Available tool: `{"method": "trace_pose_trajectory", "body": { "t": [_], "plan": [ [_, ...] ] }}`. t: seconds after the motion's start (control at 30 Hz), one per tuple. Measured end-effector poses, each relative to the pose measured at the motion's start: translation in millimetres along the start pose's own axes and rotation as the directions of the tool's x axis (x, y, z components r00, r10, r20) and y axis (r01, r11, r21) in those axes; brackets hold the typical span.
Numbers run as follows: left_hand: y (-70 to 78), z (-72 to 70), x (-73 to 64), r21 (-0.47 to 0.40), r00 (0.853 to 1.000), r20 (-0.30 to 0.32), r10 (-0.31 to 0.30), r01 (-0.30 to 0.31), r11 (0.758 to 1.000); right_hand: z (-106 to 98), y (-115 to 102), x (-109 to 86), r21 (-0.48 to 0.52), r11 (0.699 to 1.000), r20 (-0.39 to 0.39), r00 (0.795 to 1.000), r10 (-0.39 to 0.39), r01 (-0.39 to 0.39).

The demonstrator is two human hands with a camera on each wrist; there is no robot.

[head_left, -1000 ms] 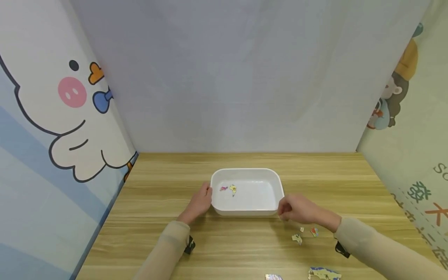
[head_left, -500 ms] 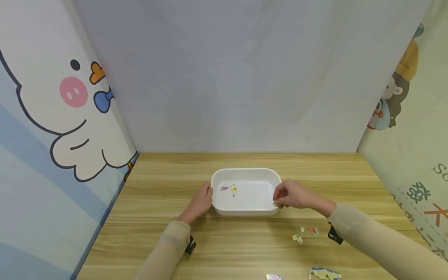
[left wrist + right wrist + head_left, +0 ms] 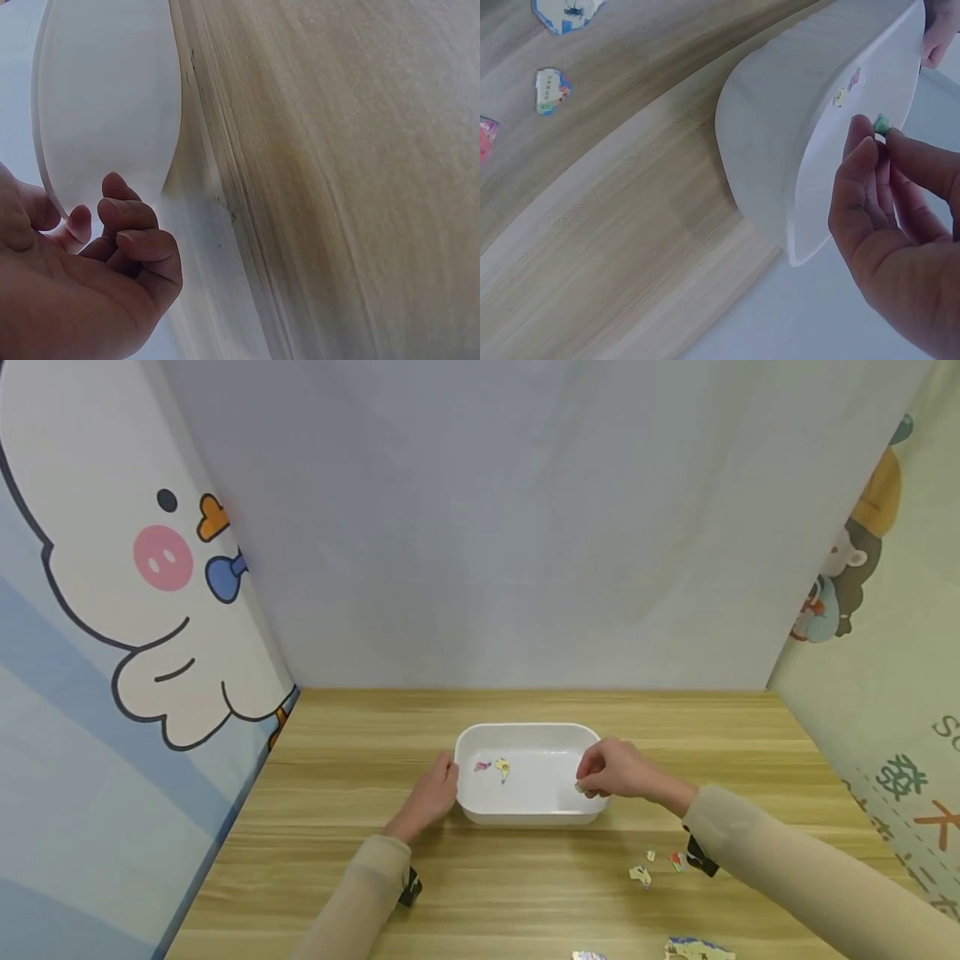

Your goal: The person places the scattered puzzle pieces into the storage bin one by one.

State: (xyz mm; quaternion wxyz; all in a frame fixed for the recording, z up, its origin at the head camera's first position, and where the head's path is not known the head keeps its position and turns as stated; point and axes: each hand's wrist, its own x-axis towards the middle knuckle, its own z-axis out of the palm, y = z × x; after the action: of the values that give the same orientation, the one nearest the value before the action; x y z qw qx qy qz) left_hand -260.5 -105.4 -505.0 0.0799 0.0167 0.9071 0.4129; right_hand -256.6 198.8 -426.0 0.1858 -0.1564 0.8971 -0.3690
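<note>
A white rectangular tub (image 3: 525,818) with rounded corners stands on the wooden table. My left hand (image 3: 431,795) grips its left end, pinching the rim between thumb and index finger while the other fingers curl by the outer wall. Over the tub's right end, my right hand (image 3: 621,768) pinches a small greenish irregular flat piece (image 3: 883,124) between thumb and fingertips, which partly cover it. On the tub's floor to the left lie a pink printed piece (image 3: 482,767) and a yellowish piece (image 3: 502,770).
Right of centre on the table lie a tiny pale piece (image 3: 650,856), a yellowish piece (image 3: 641,876) and a red-and-green piece (image 3: 678,862). A larger blue-edged piece (image 3: 699,950) and a pale printed piece (image 3: 588,956) show at the bottom edge. A grey curtain (image 3: 510,527) hangs behind.
The right hand has risen from beside the tub's front right corner, over the rim and leftward above the inside, with the small piece in its fingertips. The left hand keeps its grip.
</note>
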Motion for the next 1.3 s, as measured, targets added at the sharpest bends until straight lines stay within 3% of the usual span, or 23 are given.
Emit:
{"method": "trace_pose_trajectory", "body": {
  "t": [0.47, 1.3],
  "plan": [
    [-1.0, -0.5, -0.3, 0.009, 0.999, -0.019, 0.040, -0.040, 0.999, -8.3, -5.3, 27.7, 0.145, 0.988, -0.010, 0.998, 0.062, -0.060],
    [-2.5, -1.9, -1.1, 0.006, 0.998, -0.020, 0.053, -0.053, 0.999, 6.6, -13.8, 62.9, 0.125, 0.987, -0.008, 0.995, 0.102, -0.100]
  ]
}}
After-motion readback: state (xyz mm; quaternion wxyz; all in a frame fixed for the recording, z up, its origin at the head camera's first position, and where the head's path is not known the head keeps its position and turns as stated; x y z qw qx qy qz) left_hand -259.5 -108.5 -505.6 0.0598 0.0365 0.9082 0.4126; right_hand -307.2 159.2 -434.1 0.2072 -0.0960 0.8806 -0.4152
